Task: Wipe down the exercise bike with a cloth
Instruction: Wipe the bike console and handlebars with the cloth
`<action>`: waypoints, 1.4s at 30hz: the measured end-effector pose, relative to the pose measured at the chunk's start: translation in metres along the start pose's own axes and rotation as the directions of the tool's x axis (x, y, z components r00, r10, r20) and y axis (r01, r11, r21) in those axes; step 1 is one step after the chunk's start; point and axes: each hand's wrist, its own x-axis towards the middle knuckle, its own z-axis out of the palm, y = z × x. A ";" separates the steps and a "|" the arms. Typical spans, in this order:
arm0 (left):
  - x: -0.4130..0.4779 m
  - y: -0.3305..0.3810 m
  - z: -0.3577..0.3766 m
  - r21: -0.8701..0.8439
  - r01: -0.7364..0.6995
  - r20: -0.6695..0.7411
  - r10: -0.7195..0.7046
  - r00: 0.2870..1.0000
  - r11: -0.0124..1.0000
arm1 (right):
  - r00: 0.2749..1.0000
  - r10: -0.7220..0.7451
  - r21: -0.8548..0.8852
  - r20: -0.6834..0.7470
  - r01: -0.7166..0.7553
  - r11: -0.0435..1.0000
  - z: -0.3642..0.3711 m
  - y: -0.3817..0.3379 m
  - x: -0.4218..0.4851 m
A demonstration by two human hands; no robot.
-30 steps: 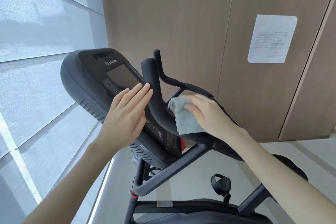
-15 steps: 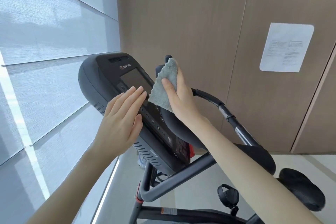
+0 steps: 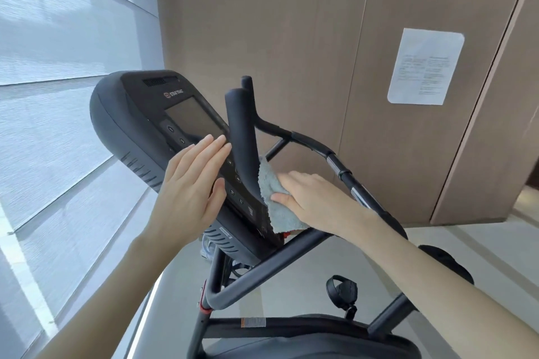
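The black exercise bike point(image 3: 204, 280) stands rigid by the window; her flat, open left hand point(image 3: 192, 186) steadies its console point(image 3: 140, 125). Her right hand point(image 3: 315, 198) presses the soft, limp grey cloth point(image 3: 277, 210) around the padded handlebar point(image 3: 242, 131), where it should mould easily.

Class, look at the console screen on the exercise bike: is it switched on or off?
Apparently off. The console screen is uniformly dark grey, with no lit figures or graphics. The left hand rests flat just below it.

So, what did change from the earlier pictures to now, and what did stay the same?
The right hand slid the cloth from the top of the upright handlebar horn back down to its base, still holding it. The left hand stayed flat, fingers extended, on the console.
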 end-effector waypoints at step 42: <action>-0.021 0.020 0.005 -0.058 -0.026 -0.008 0.025 1.000 0.998 | 0.927 -0.375 -0.090 -0.024 0.372 0.924 0.001 0.020 -0.043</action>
